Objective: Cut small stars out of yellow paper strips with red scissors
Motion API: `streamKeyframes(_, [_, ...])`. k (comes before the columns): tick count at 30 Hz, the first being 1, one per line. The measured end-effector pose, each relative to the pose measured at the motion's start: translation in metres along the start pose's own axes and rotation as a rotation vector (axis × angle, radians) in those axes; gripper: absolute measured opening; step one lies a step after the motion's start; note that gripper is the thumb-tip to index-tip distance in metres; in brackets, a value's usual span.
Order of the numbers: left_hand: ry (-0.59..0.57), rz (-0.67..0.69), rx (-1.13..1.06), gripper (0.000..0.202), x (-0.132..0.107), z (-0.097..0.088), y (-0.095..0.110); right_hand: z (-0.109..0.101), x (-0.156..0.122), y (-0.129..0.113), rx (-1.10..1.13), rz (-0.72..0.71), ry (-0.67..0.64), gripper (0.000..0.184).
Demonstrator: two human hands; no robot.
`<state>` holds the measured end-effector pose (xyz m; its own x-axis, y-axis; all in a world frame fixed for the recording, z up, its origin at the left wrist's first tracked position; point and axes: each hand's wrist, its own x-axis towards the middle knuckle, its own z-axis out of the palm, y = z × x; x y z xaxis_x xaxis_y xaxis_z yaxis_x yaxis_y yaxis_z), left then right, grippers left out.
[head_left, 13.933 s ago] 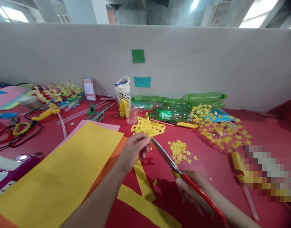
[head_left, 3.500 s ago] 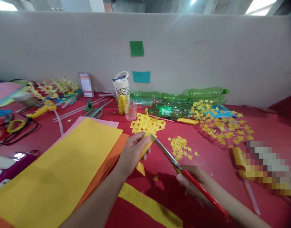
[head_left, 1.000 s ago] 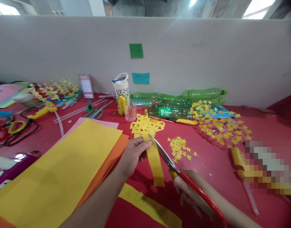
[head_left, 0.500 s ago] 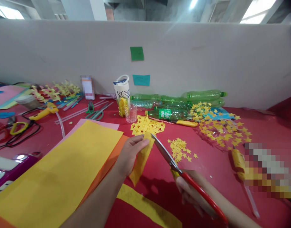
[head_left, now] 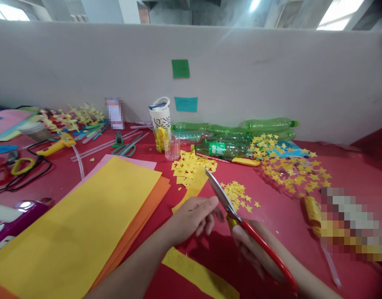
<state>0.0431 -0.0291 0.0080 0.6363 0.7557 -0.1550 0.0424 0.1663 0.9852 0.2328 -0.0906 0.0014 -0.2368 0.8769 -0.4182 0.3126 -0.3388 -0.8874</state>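
My right hand [head_left: 251, 245] is wrapped round a pair of scissors [head_left: 224, 195] with red and yellow handles. The blades point up and away to the left, close together. My left hand [head_left: 197, 216] hovers just left of the blades, its thumb stretched out and its fingers loosely bent, with nothing visible in it. Beyond that hand lies a yellow paper strip [head_left: 194, 185], partly hidden by it. A second strip with faint drawn outlines [head_left: 200, 272] rests nearer to me. Small cut yellow stars [head_left: 236, 193] lie behind the scissors, beside a heap of yellow scraps [head_left: 187, 164].
Large yellow sheets [head_left: 85, 224] over orange paper [head_left: 141, 211] cover the left side. Green plastic bottles [head_left: 228, 147] lie along the partition. Glue guns stand out at left [head_left: 58, 145] and right [head_left: 312, 211]. A white cup [head_left: 160, 118] stands at the back.
My left hand has let go of the yellow strip and moved right and towards me, near the scissors. The strip now lies by the scraps. My right hand has barely moved.
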Motion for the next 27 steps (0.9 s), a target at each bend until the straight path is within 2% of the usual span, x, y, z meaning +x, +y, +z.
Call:
streamKeyframes(1, [0.026,-0.005,-0.070,0.045,0.002,0.003,-0.003,0.000,0.000,0.002,-0.006,-0.001,-0.005,0.054])
streamKeyframes(4, [0.274,0.109,-0.237,0.041,0.006,0.008,-0.010,0.001,0.001,0.007,-0.027,0.006,-0.009,0.057])
streamKeyframes(6, [0.407,0.215,-0.266,0.039,0.007,0.007,-0.011,0.002,0.002,0.010,-0.033,-0.019,-0.014,0.055])
streamKeyframes(8, [0.486,0.272,-0.279,0.038,0.006,0.005,-0.012,0.002,0.002,0.009,-0.044,-0.053,-0.044,0.052])
streamKeyframes(13, [0.673,0.258,-0.335,0.032,0.004,-0.001,-0.010,0.002,0.002,0.004,-0.110,-0.104,-0.092,0.051])
streamKeyframes(18, [0.663,0.186,-0.268,0.034,0.002,-0.005,-0.007,-0.001,0.002,0.004,-0.145,-0.107,-0.131,0.053])
streamKeyframes(23, [0.628,0.166,-0.173,0.034,0.000,-0.009,-0.003,-0.005,0.002,0.006,-0.181,-0.181,-0.130,0.055])
streamKeyframes(27, [0.616,0.128,-0.151,0.035,0.000,-0.012,0.000,-0.007,0.003,0.007,-0.163,-0.166,-0.147,0.053])
